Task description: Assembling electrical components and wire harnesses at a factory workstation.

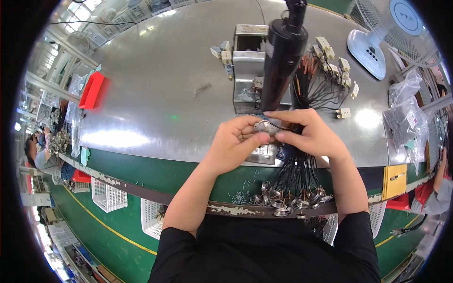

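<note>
Just below the upright black electric screwdriver [285, 61], my two hands meet at the table's near edge. My left hand [233, 146] is closed on a small round metal part [264, 126], its thumb pressed against it. A black wire leads from that part to the right, between the thumb and forefinger of my right hand [309, 134], which is closed on it. Behind the fingers stands a metal fixture [250, 66], partly hidden by the screwdriver. Under my right wrist runs a bundle of black wires [299, 170] ending in several round metal parts [278, 200].
Small screws [241, 197] lie heaped on the green edge strip. White connectors [344, 113] spread right of the fixture, near a blue-and-white fan [370, 52]. A red bin [92, 90] stands far left, a yellow pad [395, 181] at right. Other people sit at both sides.
</note>
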A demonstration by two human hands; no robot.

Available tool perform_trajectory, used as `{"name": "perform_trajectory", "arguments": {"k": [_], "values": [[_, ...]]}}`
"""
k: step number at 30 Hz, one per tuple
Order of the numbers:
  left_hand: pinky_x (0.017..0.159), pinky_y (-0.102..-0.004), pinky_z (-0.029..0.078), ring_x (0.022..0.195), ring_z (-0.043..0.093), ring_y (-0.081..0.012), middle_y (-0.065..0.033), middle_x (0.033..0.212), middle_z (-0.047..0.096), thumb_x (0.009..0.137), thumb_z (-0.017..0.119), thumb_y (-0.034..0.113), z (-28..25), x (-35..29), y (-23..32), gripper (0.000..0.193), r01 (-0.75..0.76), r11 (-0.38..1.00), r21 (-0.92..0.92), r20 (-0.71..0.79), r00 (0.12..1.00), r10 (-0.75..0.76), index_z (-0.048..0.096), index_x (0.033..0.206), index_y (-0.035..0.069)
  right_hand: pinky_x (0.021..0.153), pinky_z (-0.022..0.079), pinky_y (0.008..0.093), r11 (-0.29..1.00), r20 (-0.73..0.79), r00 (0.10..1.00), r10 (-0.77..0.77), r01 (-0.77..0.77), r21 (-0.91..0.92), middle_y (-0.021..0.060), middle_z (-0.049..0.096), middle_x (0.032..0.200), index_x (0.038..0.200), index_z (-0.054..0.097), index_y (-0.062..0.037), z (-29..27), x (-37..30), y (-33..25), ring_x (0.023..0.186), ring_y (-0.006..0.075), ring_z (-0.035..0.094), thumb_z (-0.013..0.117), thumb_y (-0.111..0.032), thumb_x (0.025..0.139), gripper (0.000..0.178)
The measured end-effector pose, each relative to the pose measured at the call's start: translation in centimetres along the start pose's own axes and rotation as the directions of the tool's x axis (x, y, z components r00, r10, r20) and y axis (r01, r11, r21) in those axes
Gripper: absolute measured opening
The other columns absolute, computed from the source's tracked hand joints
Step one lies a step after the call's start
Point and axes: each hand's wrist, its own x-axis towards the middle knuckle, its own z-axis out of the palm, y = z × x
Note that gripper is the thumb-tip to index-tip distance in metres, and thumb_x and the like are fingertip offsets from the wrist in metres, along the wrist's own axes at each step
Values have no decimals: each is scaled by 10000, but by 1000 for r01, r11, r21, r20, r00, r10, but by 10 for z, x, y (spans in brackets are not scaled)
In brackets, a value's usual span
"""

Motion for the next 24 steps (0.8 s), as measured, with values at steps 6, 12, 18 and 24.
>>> {"name": "perform_trajectory", "arguments": {"k": [6,12,18,24], "values": [[808,-353,574,893,740,-207,-112,1100,766,929,772,210,-75,11,46,413,92,332,939,-214,910,354,677,1292,35,812,527,429,828,42,997,-63,76,-556,153,708,862,898,755,-19,-24,-10,16,844,372,655,855,-131,767,199],[869,-391,566,975,725,-257,-81,1090,767,920,771,277,-135,36,38,458,369,191,910,-413,850,326,684,1316,61,823,526,431,778,4,983,-183,147,-610,166,675,883,819,709,2,-10,-9,16,872,372,649,854,-130,765,203],[906,-419,576,1057,731,-291,-96,1121,773,904,787,281,-145,47,31,481,351,229,908,-399,890,222,676,1311,49,682,454,470,650,117,960,-255,260,-714,132,577,697,635,557,-6,-19,-10,25,713,366,574,752,-132,770,268],[909,-426,577,1029,738,-305,-106,1078,784,940,744,236,-153,35,36,397,317,382,868,-400,902,163,691,1280,38,687,467,482,602,123,987,-101,159,-782,139,578,690,674,589,-15,-25,-31,15,723,375,599,695,-120,715,156]]}}
